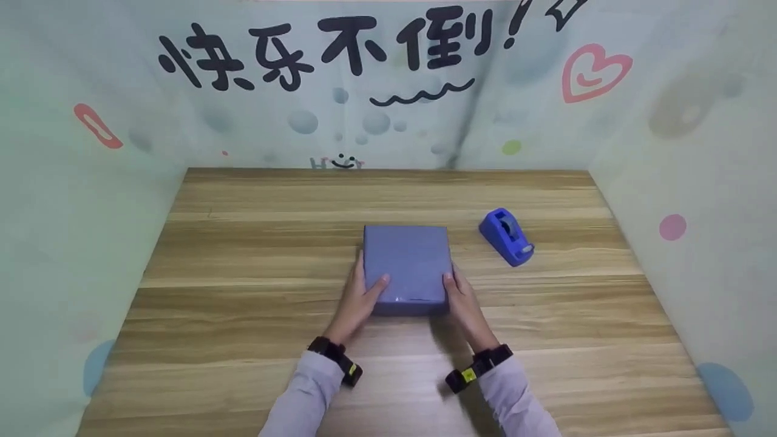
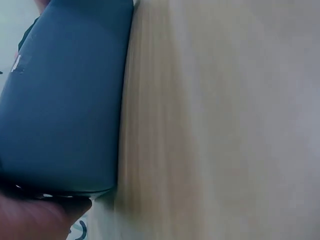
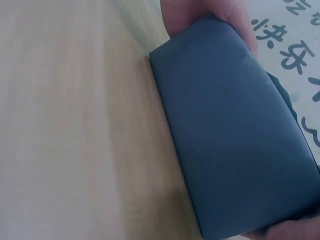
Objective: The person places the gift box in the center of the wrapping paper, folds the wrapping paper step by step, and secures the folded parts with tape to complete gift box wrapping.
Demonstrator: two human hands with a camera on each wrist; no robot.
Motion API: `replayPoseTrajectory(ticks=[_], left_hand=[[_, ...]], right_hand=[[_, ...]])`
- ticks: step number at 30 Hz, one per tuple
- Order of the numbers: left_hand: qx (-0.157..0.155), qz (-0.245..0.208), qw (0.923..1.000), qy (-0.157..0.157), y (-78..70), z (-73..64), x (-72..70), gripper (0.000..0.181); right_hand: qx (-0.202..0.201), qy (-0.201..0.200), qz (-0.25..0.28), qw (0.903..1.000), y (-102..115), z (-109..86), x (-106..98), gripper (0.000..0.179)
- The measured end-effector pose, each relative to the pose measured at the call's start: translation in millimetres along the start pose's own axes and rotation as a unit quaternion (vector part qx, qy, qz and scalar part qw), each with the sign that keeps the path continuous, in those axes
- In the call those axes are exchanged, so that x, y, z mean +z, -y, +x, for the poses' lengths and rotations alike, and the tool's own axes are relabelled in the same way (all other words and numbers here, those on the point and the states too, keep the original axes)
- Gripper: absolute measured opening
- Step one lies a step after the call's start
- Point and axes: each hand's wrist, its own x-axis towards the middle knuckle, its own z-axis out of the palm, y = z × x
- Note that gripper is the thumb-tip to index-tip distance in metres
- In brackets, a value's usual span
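Observation:
A blue-grey box point(image 1: 407, 261), its top smooth with a shiny strip along the near edge, is between both hands at mid-table. The left hand point(image 1: 359, 297) grips its left side, with the thumb over the top near the front corner. On the opposite side the right hand point(image 1: 464, 300) holds the box, thumb at the right edge. The front face of the box point(image 2: 70, 100) fills much of the left wrist view, and the right wrist view shows the same box point(image 3: 230, 130) with a hand at each end. Fingers beneath or behind the box are hidden.
A blue tape dispenser point(image 1: 507, 237) stands to the right of the box, beyond the right hand. The wooden table point(image 1: 255, 243) is bounded by pale printed curtains point(image 1: 243, 127) at the back and sides. Each wrist wears a black strap with a camera.

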Motion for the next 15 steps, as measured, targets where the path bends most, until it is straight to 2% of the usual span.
replayPoseTrajectory(ticks=[4,8,15], left_hand=[[-0.014,0.001,0.9999,0.004,0.7,21.7,-0.5,0.079],[-0.012,0.006,0.9999,0.000,0.3,41.9,-1.0,0.079],[-0.015,0.017,0.9997,0.004,-2.4,70.4,-1.8,0.079]], right_hand=[[0.014,0.002,-0.011,0.9998,6,21.6,-2,0.052],[0.028,0.008,-0.012,0.9995,10,41.2,-3,0.053],[0.018,0.017,-0.032,0.9992,11,71.8,-7,0.052]])
